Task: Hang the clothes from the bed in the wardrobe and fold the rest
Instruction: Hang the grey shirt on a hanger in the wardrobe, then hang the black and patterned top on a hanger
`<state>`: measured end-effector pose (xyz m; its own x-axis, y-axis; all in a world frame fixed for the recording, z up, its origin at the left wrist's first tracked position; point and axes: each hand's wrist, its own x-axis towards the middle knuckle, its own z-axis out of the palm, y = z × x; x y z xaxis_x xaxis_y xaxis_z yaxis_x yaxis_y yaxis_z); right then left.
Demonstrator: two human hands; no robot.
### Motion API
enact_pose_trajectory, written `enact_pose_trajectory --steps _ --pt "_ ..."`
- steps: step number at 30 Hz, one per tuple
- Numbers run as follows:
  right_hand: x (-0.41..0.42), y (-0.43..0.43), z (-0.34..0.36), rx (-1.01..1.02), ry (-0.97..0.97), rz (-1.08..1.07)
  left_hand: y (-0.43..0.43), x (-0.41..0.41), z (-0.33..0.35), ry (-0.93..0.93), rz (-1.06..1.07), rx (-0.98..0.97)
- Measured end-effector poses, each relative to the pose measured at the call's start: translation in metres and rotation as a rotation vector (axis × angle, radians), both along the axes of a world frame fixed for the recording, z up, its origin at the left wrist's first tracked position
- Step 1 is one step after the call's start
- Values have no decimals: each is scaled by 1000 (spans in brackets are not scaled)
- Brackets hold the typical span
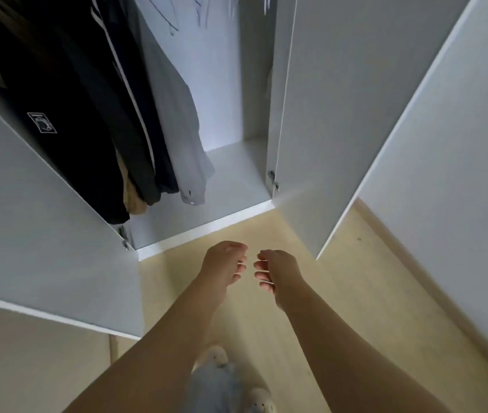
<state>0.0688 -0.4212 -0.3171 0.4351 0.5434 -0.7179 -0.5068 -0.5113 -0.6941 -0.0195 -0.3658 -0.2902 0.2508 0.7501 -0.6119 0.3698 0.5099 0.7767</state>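
A white wardrobe (pixel 236 162) stands in front of me with both doors swung wide. Inside, on the left, hang several garments: a black one with a white patch (pixel 58 120), a dark jacket with a white stripe (pixel 123 93) and a pale grey shirt (pixel 177 123). The wardrobe's right half holds nothing I can see. My left hand (pixel 224 263) and my right hand (pixel 275 272) hover side by side over the floor in front of the wardrobe, fingers loosely curled and apart, nothing in either. The bed is out of view.
The left door (pixel 43 234) and the right door (pixel 341 114) flank me at either side. A white wall (pixel 460 174) runs along the right. The light wooden floor (pixel 266 338) lies below, with my slippered feet (pixel 221 362) at the bottom.
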Motion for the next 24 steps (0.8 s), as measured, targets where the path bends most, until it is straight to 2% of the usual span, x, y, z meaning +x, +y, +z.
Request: enact_pose_trajectory --steps 11,19,24 --pt "-56 -219 -39 -126 16 -371 -181 -33 -50 96 -378 -123" --pt "-117 -421 -46 -185 104 -668 -374 -53 -54 165 -742 -118" --pt "-129 -563 -45 -180 108 -819 -512 -41 -55 164 -877 -84"
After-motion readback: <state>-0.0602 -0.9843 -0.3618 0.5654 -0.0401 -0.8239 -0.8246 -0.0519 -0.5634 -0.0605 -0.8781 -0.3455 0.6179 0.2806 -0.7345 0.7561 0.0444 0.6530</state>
